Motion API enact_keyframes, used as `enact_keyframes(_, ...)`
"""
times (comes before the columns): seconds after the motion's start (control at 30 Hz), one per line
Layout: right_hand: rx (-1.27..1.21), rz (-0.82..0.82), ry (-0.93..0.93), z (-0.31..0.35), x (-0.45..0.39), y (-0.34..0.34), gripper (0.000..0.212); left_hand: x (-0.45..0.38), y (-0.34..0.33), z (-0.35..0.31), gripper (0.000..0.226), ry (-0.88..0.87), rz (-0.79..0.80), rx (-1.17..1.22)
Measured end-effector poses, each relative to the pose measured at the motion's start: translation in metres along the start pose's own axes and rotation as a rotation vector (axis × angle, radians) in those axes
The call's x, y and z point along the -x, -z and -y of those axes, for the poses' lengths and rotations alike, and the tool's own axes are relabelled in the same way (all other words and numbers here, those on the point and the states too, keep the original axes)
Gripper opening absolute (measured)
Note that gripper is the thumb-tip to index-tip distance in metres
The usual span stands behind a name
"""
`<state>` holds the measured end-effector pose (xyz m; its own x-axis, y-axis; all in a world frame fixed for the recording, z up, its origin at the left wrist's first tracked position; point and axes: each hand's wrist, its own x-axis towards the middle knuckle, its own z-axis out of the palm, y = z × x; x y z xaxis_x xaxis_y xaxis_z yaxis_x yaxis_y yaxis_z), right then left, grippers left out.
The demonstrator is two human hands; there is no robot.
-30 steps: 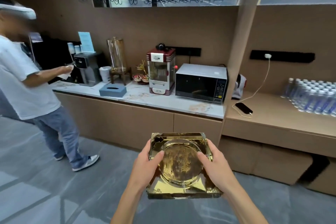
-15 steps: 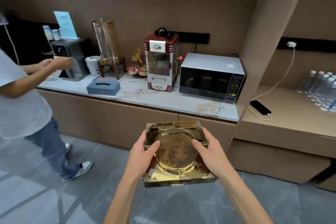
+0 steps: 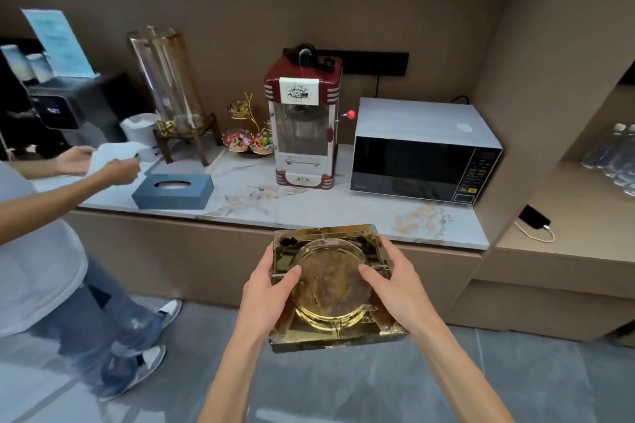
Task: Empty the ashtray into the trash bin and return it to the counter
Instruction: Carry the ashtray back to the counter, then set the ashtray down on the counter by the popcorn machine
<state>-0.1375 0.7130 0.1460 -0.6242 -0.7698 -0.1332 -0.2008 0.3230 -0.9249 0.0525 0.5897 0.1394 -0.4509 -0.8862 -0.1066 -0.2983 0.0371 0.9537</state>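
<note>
Both hands, left hand [image 3: 271, 288] and right hand [image 3: 395, 285], are gripping the ashtray [image 3: 331, 288]; set it level onto the bare surface [image 3: 309, 206], clear of the microwave [image 3: 424, 151].

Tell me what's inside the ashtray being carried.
The ashtray, held by the left hand and right hand, shows only brownish staining in its round bowl; no butts or loose ash visible. Thumbs cover small parts of the rim.

No text can be read: the popcorn machine's label [image 3: 298, 92] and microwave panel [image 3: 476, 171] are blurred
</note>
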Motion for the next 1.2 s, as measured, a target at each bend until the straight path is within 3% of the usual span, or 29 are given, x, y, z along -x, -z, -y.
enact_keyframes(0.33,-0.016,-0.023,-0.087,0.005,-0.136,-0.054,0.059,-0.145,0.012,0.019,0.052,0.037,-0.003,-0.062)
enact_keyframes(0.73,0.082,-0.051,-0.205,0.001,-0.301,-0.111,0.062,-0.319,0.022,0.047,0.070,0.153,0.070,-0.116)
enact_keyframes(1.2,0.254,0.013,-0.300,-0.012,-0.400,-0.190,0.049,-0.457,0.053,0.098,0.081,0.186,0.203,-0.409)
